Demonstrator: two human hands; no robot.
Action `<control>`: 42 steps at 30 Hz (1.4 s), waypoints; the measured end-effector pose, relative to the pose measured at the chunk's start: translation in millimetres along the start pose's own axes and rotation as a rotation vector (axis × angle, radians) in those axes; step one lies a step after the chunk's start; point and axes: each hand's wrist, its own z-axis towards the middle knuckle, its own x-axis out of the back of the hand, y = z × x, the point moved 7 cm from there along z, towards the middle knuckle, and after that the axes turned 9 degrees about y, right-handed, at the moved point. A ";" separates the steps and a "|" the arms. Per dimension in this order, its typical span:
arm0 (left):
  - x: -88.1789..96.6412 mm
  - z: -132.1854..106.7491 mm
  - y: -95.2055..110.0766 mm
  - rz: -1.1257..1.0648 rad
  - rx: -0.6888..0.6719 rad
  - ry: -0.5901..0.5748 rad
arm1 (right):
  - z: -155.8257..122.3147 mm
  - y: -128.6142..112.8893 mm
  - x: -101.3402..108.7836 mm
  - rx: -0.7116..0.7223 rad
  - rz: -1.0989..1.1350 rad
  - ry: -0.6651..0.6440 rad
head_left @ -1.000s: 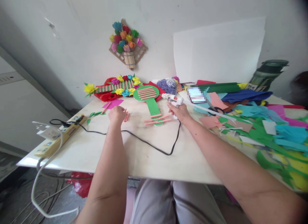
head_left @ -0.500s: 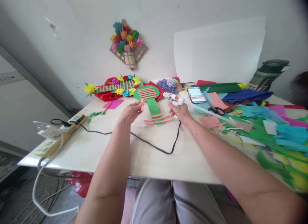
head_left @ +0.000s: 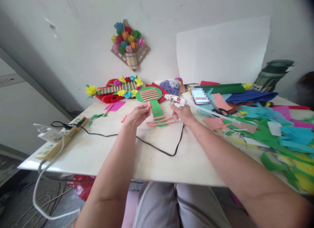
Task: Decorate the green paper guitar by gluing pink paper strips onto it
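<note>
Left hand (head_left: pixel 140 114) pinching pink strip (head_left: pixel 149 105); right hand (head_left: pixel 183 113) wrapped round glue gun (head_left: pixel 175 100); green cutout (head_left: pixel 157 107) between them. Looks like strip-gluing step; next move probably calls for lining up glue gun with strip.

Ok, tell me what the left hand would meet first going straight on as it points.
Most likely the green cutout, at its neck, just beyond the pink strip that the left hand holds, though the hand's height is unclear.
</note>
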 end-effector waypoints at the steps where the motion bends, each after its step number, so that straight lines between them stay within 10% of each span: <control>1: 0.4 0.6 -0.5 0.003 -0.001 0.004 | -0.1 -0.1 -0.3 0.002 -0.001 -0.001; 42: -40.4 -1.7 -16.4 0.018 -0.075 0.048 | -7.1 -6.0 -19.8 -0.216 0.304 0.016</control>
